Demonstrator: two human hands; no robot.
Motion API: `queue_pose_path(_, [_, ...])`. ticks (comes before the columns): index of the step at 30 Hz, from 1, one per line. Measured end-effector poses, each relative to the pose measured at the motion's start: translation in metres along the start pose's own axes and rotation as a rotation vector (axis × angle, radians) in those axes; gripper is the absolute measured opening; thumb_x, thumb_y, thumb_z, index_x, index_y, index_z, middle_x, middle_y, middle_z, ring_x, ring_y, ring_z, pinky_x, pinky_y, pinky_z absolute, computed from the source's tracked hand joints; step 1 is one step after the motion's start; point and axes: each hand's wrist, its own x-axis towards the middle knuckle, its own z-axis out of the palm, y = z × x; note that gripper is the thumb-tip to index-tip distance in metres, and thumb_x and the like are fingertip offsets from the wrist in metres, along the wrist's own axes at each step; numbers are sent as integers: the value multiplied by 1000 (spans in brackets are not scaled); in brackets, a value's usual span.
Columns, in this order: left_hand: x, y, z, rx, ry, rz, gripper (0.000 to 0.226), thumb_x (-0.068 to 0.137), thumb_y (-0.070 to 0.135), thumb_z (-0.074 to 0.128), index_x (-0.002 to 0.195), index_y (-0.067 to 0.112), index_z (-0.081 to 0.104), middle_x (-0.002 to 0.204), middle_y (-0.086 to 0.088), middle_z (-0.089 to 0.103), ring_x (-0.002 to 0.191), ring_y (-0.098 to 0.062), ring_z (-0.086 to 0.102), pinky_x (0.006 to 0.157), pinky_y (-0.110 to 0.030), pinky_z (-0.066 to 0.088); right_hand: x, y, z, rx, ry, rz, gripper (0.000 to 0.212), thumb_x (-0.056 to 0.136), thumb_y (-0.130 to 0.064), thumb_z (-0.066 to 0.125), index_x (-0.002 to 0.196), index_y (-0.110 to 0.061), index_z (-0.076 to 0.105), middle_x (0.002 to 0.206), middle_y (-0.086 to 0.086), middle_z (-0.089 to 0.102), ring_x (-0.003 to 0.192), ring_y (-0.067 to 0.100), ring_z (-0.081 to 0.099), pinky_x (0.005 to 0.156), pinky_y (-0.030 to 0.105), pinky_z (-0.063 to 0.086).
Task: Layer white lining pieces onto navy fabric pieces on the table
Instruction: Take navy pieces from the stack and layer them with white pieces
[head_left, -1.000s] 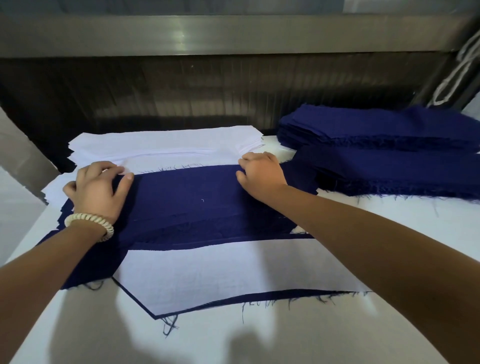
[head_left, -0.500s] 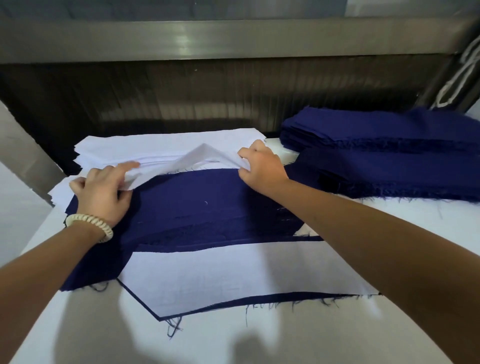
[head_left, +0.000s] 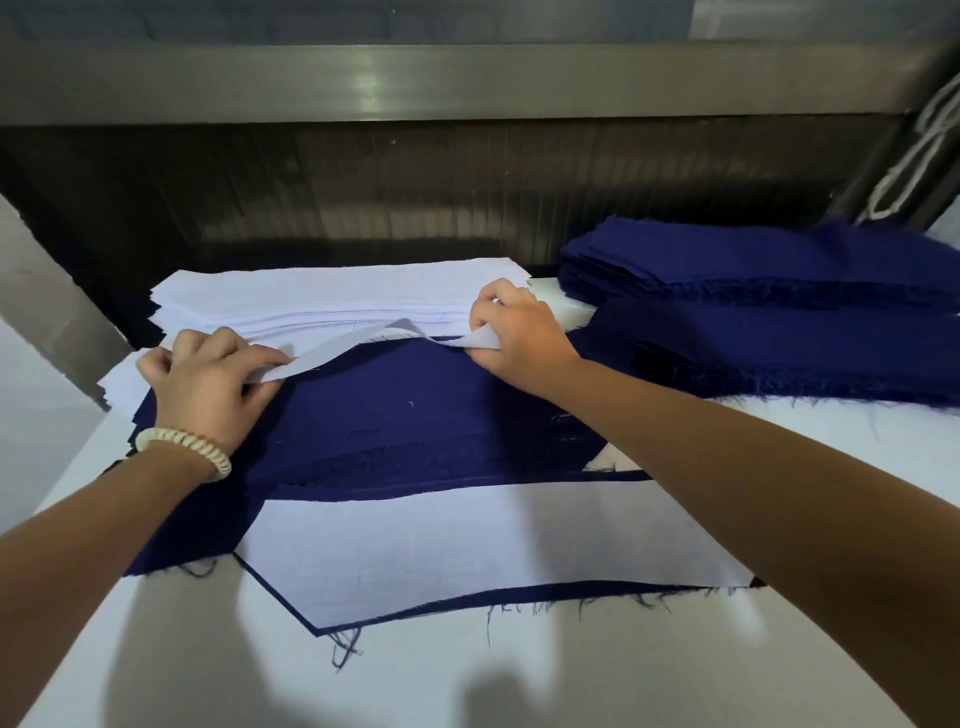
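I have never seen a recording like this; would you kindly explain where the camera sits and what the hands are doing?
No machine here: a person works with bare hands, and the one camera sits on their head, looking forward and down. The left hand and the right hand each pinch an end of a white lining piece, held slack over a navy fabric piece on the white table. Behind lies a stack of white lining; at the right, a stack of navy fabric. Nearest the camera, a finished pair lies flat: white lining on navy.
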Motion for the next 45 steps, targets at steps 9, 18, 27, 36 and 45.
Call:
queue_pose_path(9, [1,-28,-6,167,-25,-220,18,83,31,69,85,13,67,101,-8,54,99,-36,35,84,-56,32,2,11,-19,200,82,24,22,85,-25,68,92,-7,57,90,-2,48,85,16,46,72,27,36])
queue_pose_path(18, [12,-12,-24,183,73,-228,19,85,32,67,84,13,63,113,-10,49,104,-40,36,86,-55,28,-5,21,-34,388,264,165,26,84,-19,67,73,-17,43,66,-8,42,61,4,38,53,13,30])
queue_pose_path(27, [2,11,-43,9,36,-109,17,90,35,59,82,20,61,90,-5,65,104,-31,44,88,-43,22,-54,60,-66,586,201,356,21,79,-15,74,80,-20,53,82,-2,58,79,15,55,71,27,45])
queue_pose_path(36, [-28,28,-62,-537,-142,-104,2,88,16,64,86,16,64,88,3,66,83,-14,59,77,-16,44,-139,79,-86,848,-15,555,33,73,-5,75,91,-18,50,84,9,63,74,24,64,65,34,55])
queue_pose_path(45, [-60,41,-62,-838,-522,-336,9,76,4,73,77,12,68,74,-5,69,62,-10,59,48,-13,44,-199,90,-94,959,-189,717,42,76,1,71,104,-22,50,112,14,59,81,28,64,65,31,57])
